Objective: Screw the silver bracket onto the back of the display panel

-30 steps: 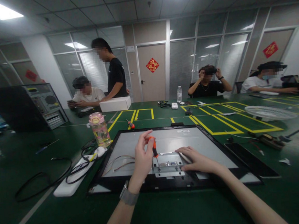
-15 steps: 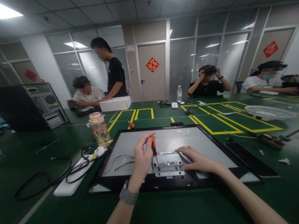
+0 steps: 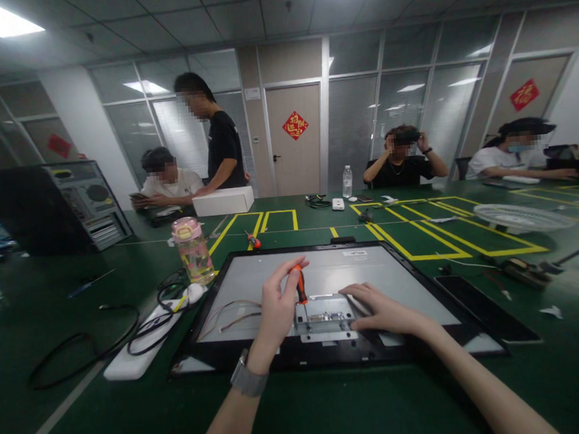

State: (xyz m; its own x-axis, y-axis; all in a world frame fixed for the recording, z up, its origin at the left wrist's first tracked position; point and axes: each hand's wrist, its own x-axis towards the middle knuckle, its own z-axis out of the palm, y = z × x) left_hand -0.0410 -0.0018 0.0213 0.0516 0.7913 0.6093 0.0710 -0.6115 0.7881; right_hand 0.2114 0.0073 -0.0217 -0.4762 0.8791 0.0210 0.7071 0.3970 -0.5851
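Observation:
A screwdriver (image 3: pixel 301 285) with an orange and black handle stands nearly upright in my left hand (image 3: pixel 278 305), between thumb and fingers. Its thin shaft reaches down to the left part of a silver metal bracket (image 3: pixel 328 338) with ports and screw holes. My right hand (image 3: pixel 377 309) grips the bracket's right side, fingers at the upper corner and thumb at the lower one. Beneath both hands lies a monitor panel (image 3: pixel 399 282), back side up, grey with a black frame. Thin wires (image 3: pixel 234 305) rest on it left of the bracket. The screw under the tip is too small to make out.
Left of the panel are a drink bottle (image 3: pixel 192 251), a white power strip (image 3: pixel 138 352) and black cables. A phone-like black slab (image 3: pixel 484 308) lies to the right. A red-handled screwdriver (image 3: pixel 254 241) lies behind the panel; a computer case (image 3: pixel 43 209) stands far left. Several people are across the table.
My left hand and the screwdriver's handle have shifted slightly to the right, and the handle stands a little more upright. The right hand, bracket and panel stay put.

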